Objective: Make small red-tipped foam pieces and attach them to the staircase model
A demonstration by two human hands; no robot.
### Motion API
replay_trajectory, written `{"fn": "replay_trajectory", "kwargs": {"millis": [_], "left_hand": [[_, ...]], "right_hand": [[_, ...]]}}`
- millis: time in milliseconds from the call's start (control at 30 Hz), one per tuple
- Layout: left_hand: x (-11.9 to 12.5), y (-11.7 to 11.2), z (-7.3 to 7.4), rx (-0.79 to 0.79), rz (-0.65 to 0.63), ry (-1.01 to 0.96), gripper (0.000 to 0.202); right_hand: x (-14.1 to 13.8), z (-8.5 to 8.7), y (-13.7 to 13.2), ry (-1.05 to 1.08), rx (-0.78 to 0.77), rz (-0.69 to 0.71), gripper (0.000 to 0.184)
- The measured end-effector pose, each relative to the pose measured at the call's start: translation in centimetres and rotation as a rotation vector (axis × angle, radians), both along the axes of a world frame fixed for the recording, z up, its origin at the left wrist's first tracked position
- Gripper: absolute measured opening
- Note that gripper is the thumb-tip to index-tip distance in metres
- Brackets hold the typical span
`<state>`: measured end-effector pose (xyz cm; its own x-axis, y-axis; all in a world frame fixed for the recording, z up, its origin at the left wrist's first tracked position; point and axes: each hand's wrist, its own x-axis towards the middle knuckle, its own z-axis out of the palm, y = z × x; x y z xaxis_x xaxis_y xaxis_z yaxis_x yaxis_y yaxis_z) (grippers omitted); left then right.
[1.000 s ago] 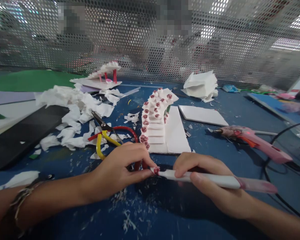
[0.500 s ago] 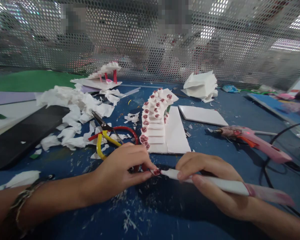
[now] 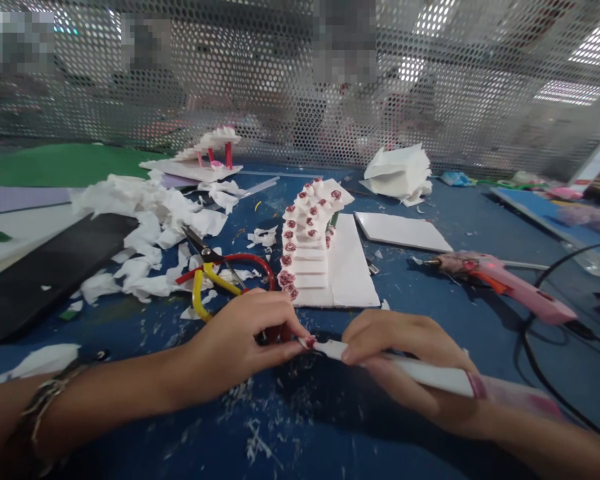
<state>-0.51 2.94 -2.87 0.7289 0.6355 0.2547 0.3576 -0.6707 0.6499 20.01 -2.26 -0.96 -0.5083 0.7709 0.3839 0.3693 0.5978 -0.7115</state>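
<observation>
My left hand (image 3: 260, 330) pinches a tiny paper rose (image 3: 309, 342), white with dark red colouring, between thumb and fingertips. In my right hand (image 3: 410, 363) is a white marker pen (image 3: 425, 375), its tip touching the rose or very close to it. Just beyond both hands stands a curved white model staircase (image 3: 310, 260) on a white board, with several dark red and white roses along its sides. Scissors (image 3: 215, 257) with red handles lie beside my left hand, together with a yellow-handled tool (image 3: 200, 293).
Crumpled white paper (image 3: 145, 220) and a black slab (image 3: 55, 267) lie at the left. A pink glue gun (image 3: 510, 287) with its black cable rests at the right, near a white foam piece (image 3: 405, 230). Behind stand a second small model (image 3: 215, 150) and a perforated metal screen (image 3: 275, 107).
My right hand has moved slightly left, bringing the marker pen's tip up to the rose. The left hand keeps its pinch in nearly the same place.
</observation>
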Motion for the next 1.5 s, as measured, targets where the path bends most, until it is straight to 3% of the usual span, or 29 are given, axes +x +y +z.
{"fn": "replay_trajectory", "kwargs": {"millis": [1133, 1300, 1500], "left_hand": [[0.0, -0.1, 0.0, -0.059, 0.040, 0.007, 0.008], [0.0, -0.1, 0.0, -0.065, 0.045, 0.016, 0.009], [0.1, 0.0, -0.2, -0.058, 0.028, 0.008, 0.007]], "right_hand": [[-0.2, -0.1, 0.1, -0.075, -0.006, -0.059, 0.016], [-0.2, 0.0, 0.1, -0.065, 0.055, -0.060, 0.016], [0.8, 0.5, 0.1, -0.152, 0.085, -0.298, 0.014]]}}
